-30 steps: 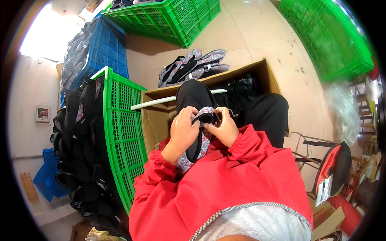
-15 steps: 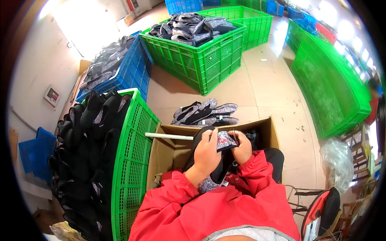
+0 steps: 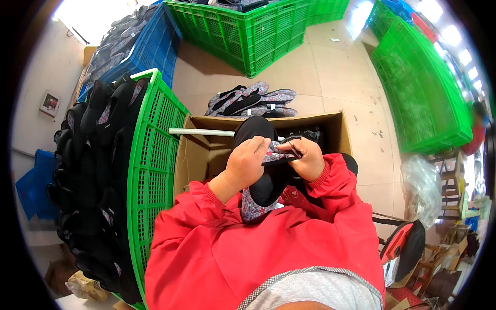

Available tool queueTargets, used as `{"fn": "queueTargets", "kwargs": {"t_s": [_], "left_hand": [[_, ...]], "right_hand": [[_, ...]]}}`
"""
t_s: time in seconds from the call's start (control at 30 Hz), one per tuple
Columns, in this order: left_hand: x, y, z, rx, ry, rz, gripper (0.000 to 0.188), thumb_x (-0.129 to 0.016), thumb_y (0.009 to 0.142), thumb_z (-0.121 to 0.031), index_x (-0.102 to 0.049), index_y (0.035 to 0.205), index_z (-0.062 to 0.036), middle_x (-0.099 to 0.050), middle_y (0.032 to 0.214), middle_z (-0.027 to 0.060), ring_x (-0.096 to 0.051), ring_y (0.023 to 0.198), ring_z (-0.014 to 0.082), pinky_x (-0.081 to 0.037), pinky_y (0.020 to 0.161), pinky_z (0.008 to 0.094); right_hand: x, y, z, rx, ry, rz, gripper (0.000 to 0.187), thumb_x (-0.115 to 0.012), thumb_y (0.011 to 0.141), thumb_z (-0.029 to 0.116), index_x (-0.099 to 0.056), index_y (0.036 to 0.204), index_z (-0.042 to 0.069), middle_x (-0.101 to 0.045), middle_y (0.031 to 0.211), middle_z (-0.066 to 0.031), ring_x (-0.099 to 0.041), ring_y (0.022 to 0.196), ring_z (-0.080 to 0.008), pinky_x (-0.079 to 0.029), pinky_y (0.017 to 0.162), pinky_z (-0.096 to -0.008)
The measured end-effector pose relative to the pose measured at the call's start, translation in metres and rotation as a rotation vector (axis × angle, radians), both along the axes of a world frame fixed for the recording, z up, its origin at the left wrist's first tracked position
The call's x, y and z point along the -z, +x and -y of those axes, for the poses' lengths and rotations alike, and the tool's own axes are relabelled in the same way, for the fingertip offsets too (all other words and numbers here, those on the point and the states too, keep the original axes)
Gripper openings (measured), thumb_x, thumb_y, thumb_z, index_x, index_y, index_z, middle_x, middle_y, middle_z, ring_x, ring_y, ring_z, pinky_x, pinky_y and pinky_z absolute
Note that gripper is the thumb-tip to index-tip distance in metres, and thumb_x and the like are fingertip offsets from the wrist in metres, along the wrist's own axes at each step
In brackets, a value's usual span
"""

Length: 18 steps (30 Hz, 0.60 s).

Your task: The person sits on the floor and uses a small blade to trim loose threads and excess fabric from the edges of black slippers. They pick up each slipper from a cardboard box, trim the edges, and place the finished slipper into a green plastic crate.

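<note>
In front of my body I hold a black slipper (image 3: 269, 182) with a grey-and-red floral lining. My left hand (image 3: 244, 164) grips its left side, with the fingers bent over the edge. My right hand (image 3: 306, 157) pinches the opening's right edge between thumb and fingers. The slipper's lower end, with a floral patch, rests against my red jacket. Just beyond my hands is an open cardboard box (image 3: 338, 135), partly hidden by them and my knees, with dark things inside. Past it, a pile of floral and black slippers (image 3: 252, 101) lies on the floor.
A green crate (image 3: 155, 155) heaped with black slippers stands close on my left. A white pole (image 3: 199, 132) reaches over the box. More filled crates, one blue (image 3: 150, 59) and one green (image 3: 248, 41), stand farther off. At right are a green crate (image 3: 423, 88) and clear plastic (image 3: 422, 188).
The view has tilted lower, so the scene sits higher in the picture. My hands keep hold of the slipper, and the right fingers have shifted along its opening.
</note>
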State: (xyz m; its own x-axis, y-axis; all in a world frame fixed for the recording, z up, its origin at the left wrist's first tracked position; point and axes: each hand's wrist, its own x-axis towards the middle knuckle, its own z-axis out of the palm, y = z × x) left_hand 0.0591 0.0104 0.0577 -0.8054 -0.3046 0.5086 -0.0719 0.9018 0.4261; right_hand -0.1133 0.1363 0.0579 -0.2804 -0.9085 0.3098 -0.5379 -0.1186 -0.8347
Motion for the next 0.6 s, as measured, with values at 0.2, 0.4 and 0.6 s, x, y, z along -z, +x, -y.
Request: {"fn": "queueTargets", "kwargs": {"t_s": [0.2,0.4,0.6], "left_hand": [[-0.030,0.024,-0.009,0.027,0.233,-0.050,0.031,-0.065,0.067,0.003,-0.066,0.097,-0.0002,-0.064,0.088,0.0124,-0.064,0.080,0.0351,-0.051,0.072,0.0400],[-0.035,0.038,-0.009,0.101,1.170,0.259,0.011,-0.063,0.093,-0.007,-0.066,0.099,0.0015,-0.066,0.088,0.0057,-0.059,0.078,0.0121,-0.047,0.070,0.0270],[-0.024,0.046,-0.010,0.197,2.070,0.064,0.025,-0.059,0.099,-0.015,-0.062,0.115,0.0039,-0.068,0.109,0.0097,-0.065,0.094,0.0159,-0.051,0.087,0.0289]], "right_hand": [[0.007,0.001,0.004,-0.310,0.172,0.700,0.027,-0.057,0.068,-0.013,-0.066,0.091,-0.001,-0.067,0.091,-0.0045,-0.062,0.083,-0.0119,-0.049,0.076,-0.0260],[0.019,0.006,0.016,-0.456,0.263,1.013,0.034,-0.054,0.066,-0.007,-0.059,0.098,0.001,-0.061,0.092,-0.0011,-0.058,0.083,-0.0076,-0.045,0.075,-0.0208],[0.049,0.016,0.019,-0.360,0.127,1.057,0.029,-0.063,0.072,-0.007,-0.057,0.098,0.003,-0.060,0.100,-0.0046,-0.059,0.091,-0.0128,-0.048,0.084,-0.0258]]}}
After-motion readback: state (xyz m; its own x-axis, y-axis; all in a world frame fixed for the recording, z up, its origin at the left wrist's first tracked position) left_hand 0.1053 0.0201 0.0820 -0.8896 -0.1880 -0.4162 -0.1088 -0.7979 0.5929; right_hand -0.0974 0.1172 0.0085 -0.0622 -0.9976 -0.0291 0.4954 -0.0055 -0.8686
